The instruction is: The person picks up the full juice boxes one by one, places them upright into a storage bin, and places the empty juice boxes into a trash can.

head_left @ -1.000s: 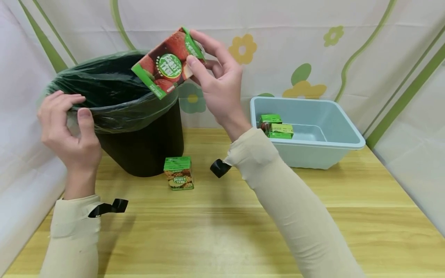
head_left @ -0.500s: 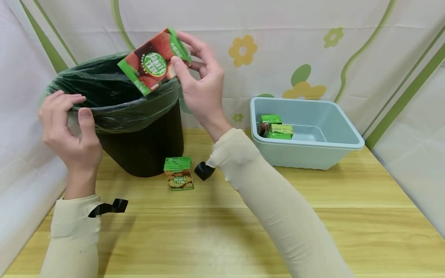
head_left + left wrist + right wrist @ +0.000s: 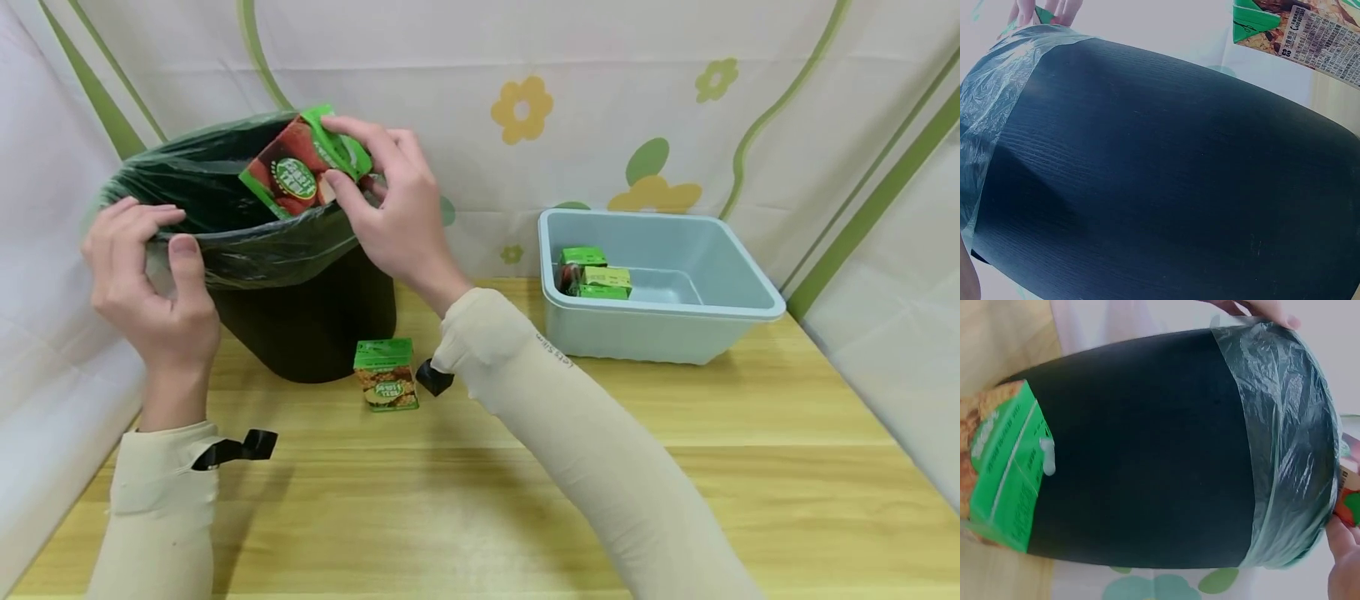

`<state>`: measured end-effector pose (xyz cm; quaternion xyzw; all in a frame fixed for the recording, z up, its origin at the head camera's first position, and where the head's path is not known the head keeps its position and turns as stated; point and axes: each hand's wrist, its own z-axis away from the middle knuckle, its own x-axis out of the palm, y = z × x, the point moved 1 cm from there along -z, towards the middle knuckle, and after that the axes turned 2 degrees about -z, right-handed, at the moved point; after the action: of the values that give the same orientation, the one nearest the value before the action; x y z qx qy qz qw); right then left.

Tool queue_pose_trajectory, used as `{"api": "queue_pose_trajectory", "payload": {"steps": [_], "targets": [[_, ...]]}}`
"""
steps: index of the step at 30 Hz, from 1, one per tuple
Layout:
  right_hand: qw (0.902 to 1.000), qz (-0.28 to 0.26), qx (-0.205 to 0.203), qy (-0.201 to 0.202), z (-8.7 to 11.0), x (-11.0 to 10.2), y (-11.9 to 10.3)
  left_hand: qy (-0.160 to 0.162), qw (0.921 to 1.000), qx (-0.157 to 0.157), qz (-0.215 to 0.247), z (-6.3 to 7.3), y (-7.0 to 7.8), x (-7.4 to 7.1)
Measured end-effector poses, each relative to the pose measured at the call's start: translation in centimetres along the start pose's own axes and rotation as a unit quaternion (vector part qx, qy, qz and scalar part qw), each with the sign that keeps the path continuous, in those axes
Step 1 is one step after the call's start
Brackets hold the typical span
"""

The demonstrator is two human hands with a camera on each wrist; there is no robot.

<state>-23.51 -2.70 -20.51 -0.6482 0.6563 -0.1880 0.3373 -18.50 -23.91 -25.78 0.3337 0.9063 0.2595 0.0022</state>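
My right hand [image 3: 401, 212] pinches a juice box [image 3: 276, 171] with red fruit pictures and green ends. The box is tilted over the mouth of a black trash bin [image 3: 307, 325], its lower end just inside the near rim. A green plastic bag [image 3: 270, 254] lines the bin and folds over its edge. At the left side of the rim, my left hand [image 3: 153, 283] grips the bag-covered edge, with the thumb outside. Another juice box [image 3: 385, 375], green-topped with a brown picture, stands on the table before the bin. The right wrist view shows its green top [image 3: 1016, 469] up close.
To the right stands a pale blue plastic basin [image 3: 660, 333] with a few green juice boxes [image 3: 596, 279] in its left end. Everything rests on a wooden table [image 3: 480, 517]. A white curtain [image 3: 465, 50] with flower prints hangs close behind.
My right hand has moved left and down, bringing the juice box from beside and above the bin into its mouth. My left hand stays on the rim.
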Motion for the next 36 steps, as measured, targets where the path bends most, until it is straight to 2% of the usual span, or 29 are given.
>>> {"api": "queue_pose_trajectory", "payload": {"steps": [3, 5, 10, 16, 23, 36], "targets": [[0.9978, 0.058, -0.016, -0.027, -0.3, -0.1, -0.2, 0.001, 1.0, -0.001, 0.002, -0.1, 0.1, 0.0], [0.992, 0.11, -0.025, -0.055, -0.6, -0.2, -0.4, 0.002, 1.0, -0.001, 0.002, -0.1, 0.2, 0.0], [0.964, 0.226, -0.028, -0.137, -1.5, -0.2, -1.4, 0.003, 1.0, -0.005, -0.001, -0.3, 0.4, -0.4], [0.9336, 0.301, -0.008, -0.194, -2.3, 0.1, -2.2, 0.002, 1.0, 0.001, -0.009, -0.4, 0.1, -0.7], [0.9142, 0.341, 0.003, -0.219, -2.7, 0.5, -2.5, 0.002, 0.9999, 0.006, -0.016, -0.4, -0.1, -0.7], [0.9002, 0.359, -0.012, -0.247, -2.7, 0.8, -2.9, 0.001, 0.9997, 0.01, -0.023, -0.6, -0.3, -1.2]]}}
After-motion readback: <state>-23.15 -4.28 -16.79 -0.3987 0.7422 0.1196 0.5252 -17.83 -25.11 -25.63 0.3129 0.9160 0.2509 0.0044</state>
